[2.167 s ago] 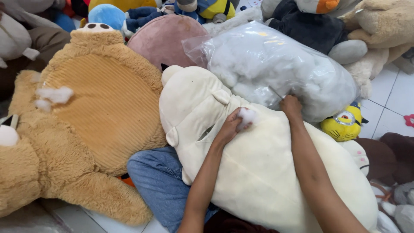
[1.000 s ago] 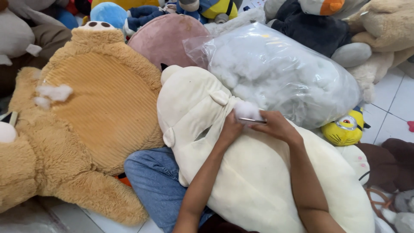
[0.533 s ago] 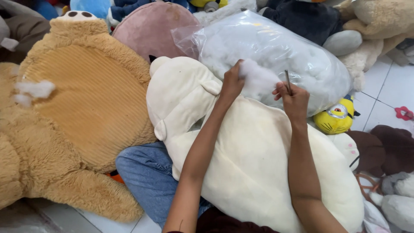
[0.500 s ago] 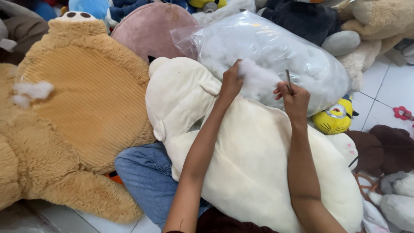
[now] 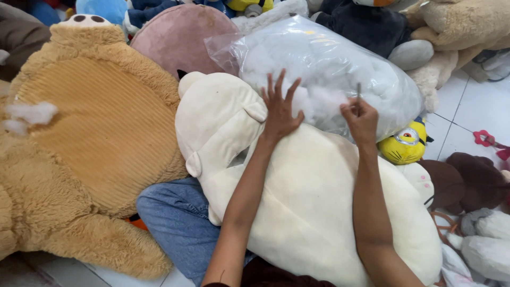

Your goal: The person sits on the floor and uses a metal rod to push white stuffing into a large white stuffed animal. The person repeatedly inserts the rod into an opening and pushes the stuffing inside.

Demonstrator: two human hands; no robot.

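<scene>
Two hands over a large cream plush toy (image 5: 319, 212) lying across the lap: left hand (image 5: 279, 109), fingers spread, reaches white fibre stuffing (image 5: 319, 101); right hand (image 5: 361, 119) pinches a thin needle (image 5: 358, 91).

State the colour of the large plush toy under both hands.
Cream plush toy, clearest in the head view.

Left side: I saw a large tan plush bear (image 5: 90, 154) lying on its back, ribbed belly up, white fluff tufts (image 5: 32, 114) on it.
Behind: a pink round cushion (image 5: 183, 37) and a dark blue plush (image 5: 372, 24).
Right: a small yellow goggle-eyed toy (image 5: 405, 146), a brown plush (image 5: 473, 183), white floor tiles (image 5: 467, 114).
</scene>
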